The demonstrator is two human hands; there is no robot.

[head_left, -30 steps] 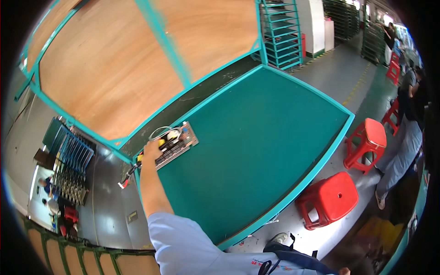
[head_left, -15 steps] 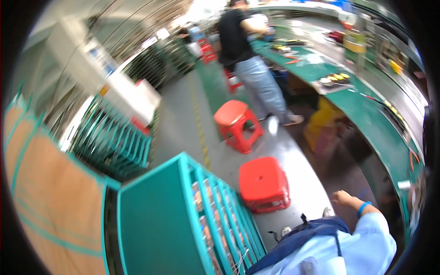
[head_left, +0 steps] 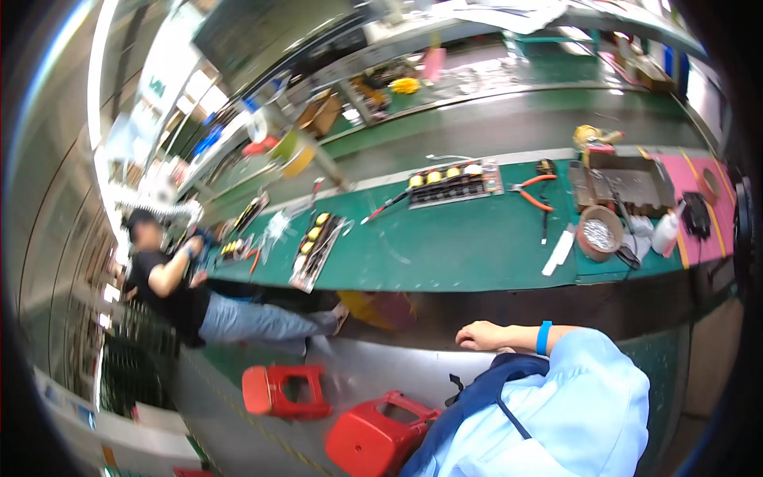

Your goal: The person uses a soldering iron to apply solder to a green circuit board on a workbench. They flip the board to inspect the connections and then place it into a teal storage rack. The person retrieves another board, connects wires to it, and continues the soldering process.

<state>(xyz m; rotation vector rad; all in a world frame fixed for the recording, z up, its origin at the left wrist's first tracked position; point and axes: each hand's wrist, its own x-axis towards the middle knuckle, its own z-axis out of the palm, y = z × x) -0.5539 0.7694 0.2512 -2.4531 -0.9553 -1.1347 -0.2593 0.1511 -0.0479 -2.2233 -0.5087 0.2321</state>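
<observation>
My right hand (head_left: 477,335), with a blue band on its wrist, hangs beside my body in front of the workbench (head_left: 397,254). Its fingers are loosely curled, and nothing shows in them. It touches nothing on the green bench top. Beyond it lie a circuit board with yellow parts (head_left: 453,183), a second such board (head_left: 316,246) to the left, and pliers with orange handles (head_left: 534,193). A white strip (head_left: 559,250) is near the bench's front edge. My left hand is out of view.
Two red plastic stools (head_left: 286,391) (head_left: 377,437) stand on the floor at lower left. A co-worker in black (head_left: 171,278) stands at the bench's left end. On the right are a round bowl of small metal pieces (head_left: 598,233), a metal tray (head_left: 632,179) and a white bottle (head_left: 666,232).
My view has swung right toward the bench, so the teal rack has left it and the co-worker and stools appear farther left. My right hand stays low and curled.
</observation>
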